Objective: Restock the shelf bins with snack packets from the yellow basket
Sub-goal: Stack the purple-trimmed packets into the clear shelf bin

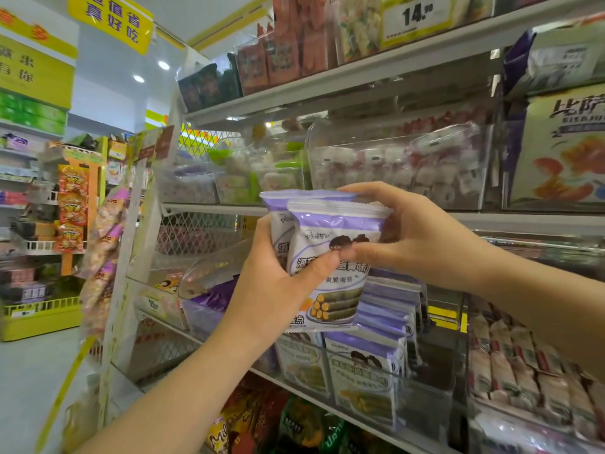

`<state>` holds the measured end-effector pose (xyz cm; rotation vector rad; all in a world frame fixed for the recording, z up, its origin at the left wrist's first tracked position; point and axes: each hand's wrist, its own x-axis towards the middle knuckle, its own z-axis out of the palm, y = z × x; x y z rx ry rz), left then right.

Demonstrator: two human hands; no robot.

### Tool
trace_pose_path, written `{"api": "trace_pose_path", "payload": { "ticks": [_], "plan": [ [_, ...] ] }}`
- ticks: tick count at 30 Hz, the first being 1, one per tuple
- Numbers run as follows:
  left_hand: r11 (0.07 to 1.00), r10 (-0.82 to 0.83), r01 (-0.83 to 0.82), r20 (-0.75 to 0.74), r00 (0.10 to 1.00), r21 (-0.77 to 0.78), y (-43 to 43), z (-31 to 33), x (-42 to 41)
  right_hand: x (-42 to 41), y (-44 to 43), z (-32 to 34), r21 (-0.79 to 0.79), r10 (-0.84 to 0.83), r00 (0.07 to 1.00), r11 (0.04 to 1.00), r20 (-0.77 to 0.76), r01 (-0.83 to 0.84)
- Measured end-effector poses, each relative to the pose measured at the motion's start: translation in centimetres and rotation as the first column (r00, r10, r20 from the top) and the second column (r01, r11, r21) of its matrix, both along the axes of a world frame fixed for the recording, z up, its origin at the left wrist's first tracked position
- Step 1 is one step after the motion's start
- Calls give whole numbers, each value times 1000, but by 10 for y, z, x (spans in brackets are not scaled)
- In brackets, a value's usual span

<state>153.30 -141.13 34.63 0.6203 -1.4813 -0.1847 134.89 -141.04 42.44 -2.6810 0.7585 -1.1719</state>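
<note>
Two purple-and-white snack packets, overlapped and upright, raised at frame centre. Grasped by the left hand at their 7 o'clock, thumb across the front packet; the right hand at 3 o'clock grips their right edge. Clear shelf bin at 5 o'clock, just below, holds matching packets standing in rows.

Head camera — close, facing shelf bins, perhaps tilted slightly upward.

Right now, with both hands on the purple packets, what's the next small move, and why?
Probably lower the purple packets into the clear bin right below: the left hand and right hand both grip them, and matching packets already stand upright there.
</note>
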Motion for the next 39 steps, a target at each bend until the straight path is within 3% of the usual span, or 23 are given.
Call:
{"api": "trace_pose_path", "payload": {
  "ticks": [4, 8, 12, 14, 19, 23, 25, 30, 35, 39],
  "plan": [
    [996, -90, 91, -25, 996, 19, -1, 3, 3, -5, 2, -1, -64, -74, 997, 995, 16, 75],
    [1000, 12, -11, -42, 999, 26, -3, 1, 11, -18, 3, -7, -258, -150, 986, 952, 75, 164],
    [996, 83, -79, -165, 983, 28, -5, -2, 19, -36, -1, -17, -533, -221, 965, 805, 141, 262],
    [997, 80, -77, -217, 973, 19, -7, -6, 19, -41, -11, -24, -581, -287, 950, 755, 127, 305],
    [993, 120, -115, -214, 969, 35, -9, -12, 12, -38, -50, -38, -463, -459, 888, 787, 2, 408],
    [995, 96, -89, -213, 972, 44, -13, -15, 13, -27, -90, -41, -348, -596, 780, 784, -192, 514],
    [996, 82, -74, -228, 970, 45, -16, -17, 14, -21, -108, -37, -396, -645, 734, 743, -213, 539],
    [998, 50, -43, -239, 970, 36, -22, -21, 18, -8, -146, -27, -271, -674, 680, 739, -288, 617],
    [998, 39, -25, -243, 969, 59, -29, -24, 25, -4, -170, -16, -398, -793, 510, 608, -332, 686],
    [999, 46, -38, -247, 968, 40, -33, -25, 30, -3, -191, -11, -337, -766, 553, 642, -329, 689]
  ]
}}
